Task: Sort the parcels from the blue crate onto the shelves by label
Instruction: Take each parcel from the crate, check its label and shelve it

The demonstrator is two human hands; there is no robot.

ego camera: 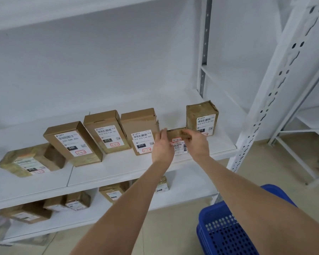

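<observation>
A small brown cardboard parcel (176, 135) with a white barcode label and a red-edged tag stands on the white middle shelf (118, 168). My left hand (163, 146) grips its left side and my right hand (198, 144) grips its right side. It sits between a flat parcel marked 010 (140, 129) on its left and a taped brown parcel (202, 116) on its right. The blue crate (226, 229) is on the floor at the lower right, partly hidden by my right forearm.
Several more labelled parcels line the middle shelf to the left, among them one marked 060 (72, 142). Other parcels (77, 200) lie on the shelf below. A perforated white upright (276, 85) stands at the right, with another rack (306, 116) behind it.
</observation>
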